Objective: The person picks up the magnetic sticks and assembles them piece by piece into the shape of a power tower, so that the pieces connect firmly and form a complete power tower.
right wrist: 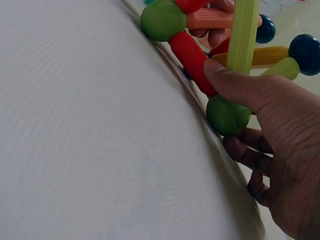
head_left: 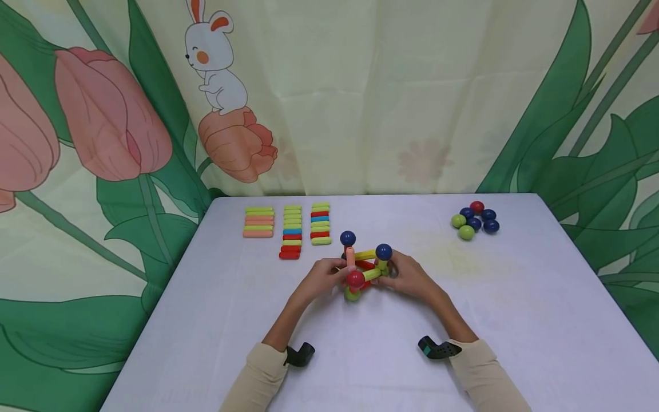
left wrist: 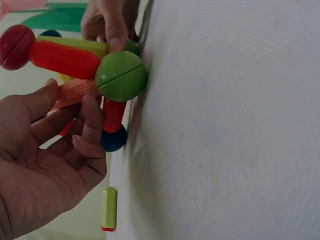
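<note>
Both hands hold a box-like frame of toy building rods and balls near the middle of the table. My left hand grips its left side, with thumb and fingers about a salmon rod near a green ball. My right hand holds the right side. Its thumb lies along a red rod, and its fingers curl beneath another green ball. On top of the frame are a red ball, a blue ball and a second blue ball. The hands partly hide the lower rods.
Loose rods lie in three columns at the back left: a left column, a middle column and a right column. Several loose balls, among them a green ball, cluster at the back right. A printed curtain hangs behind the white table.
</note>
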Demonstrator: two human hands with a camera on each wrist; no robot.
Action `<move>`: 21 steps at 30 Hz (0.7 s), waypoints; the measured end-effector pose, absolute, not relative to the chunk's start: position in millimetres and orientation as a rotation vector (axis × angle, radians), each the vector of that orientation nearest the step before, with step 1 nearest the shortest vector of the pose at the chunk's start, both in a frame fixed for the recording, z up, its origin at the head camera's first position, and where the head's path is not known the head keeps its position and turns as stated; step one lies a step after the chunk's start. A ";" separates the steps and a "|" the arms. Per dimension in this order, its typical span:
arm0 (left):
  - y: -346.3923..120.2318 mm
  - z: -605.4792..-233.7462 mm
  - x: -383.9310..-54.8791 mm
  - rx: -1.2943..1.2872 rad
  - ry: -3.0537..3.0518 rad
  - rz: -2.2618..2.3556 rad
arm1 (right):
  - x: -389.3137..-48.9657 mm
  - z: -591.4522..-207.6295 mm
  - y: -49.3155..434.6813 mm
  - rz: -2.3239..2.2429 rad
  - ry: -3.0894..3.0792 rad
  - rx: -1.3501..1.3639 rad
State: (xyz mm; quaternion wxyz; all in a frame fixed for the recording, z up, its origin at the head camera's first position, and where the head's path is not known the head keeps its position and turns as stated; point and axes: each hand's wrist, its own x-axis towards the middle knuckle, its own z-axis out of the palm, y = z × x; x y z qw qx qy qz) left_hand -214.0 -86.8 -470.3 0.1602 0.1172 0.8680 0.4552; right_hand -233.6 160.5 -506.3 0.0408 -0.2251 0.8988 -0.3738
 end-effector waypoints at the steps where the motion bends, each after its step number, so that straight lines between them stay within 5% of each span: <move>1: -86.3 -470.5 -214.4 0.326 2.478 1.304 | -233.6 -506.2 160.6 -1.144 2.752 -0.689; 21: -111.4 -470.5 -216.6 0.158 2.637 1.450 | -232.9 -505.2 160.5 -1.127 2.758 -0.681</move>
